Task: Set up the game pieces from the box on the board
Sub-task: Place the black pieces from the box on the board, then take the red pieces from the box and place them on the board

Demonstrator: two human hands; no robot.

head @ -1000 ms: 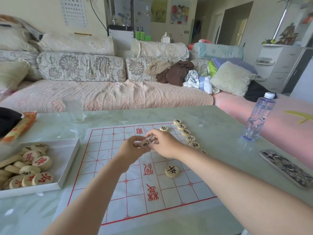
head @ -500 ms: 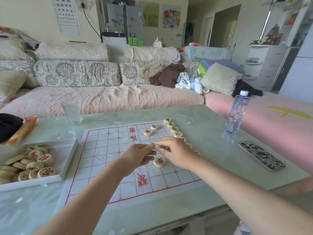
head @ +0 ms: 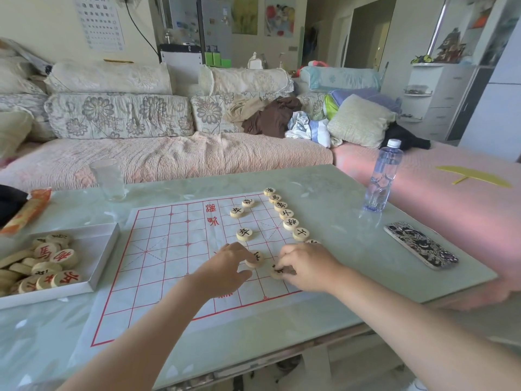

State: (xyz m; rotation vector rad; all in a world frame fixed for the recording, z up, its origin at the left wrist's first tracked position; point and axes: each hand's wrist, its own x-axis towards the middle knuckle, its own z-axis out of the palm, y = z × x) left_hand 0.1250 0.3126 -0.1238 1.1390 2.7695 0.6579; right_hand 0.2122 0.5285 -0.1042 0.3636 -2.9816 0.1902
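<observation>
A white paper board [head: 169, 249] with a red grid lies on the table. Several round wooden pieces with black characters stand in a column [head: 286, 214] along its right edge, and three more [head: 244, 234] sit further in. My left hand [head: 225, 269] pinches a wooden piece [head: 255, 259] low over the board. Just to its right, my right hand [head: 307, 266] pinches another piece [head: 277, 272] that rests on the board. The white box [head: 101, 258] at the left holds several pieces with red characters.
A clear cup [head: 108, 179] stands behind the board. On the right are a water bottle [head: 382, 176] and a patterned phone [head: 420, 245]. An orange packet [head: 26, 210] lies behind the box. A sofa runs along the table's far side.
Both hands have moved toward me and down to the board, each with its own piece. Two more black pieces now stand uncovered on the board. The camera tilted up.
</observation>
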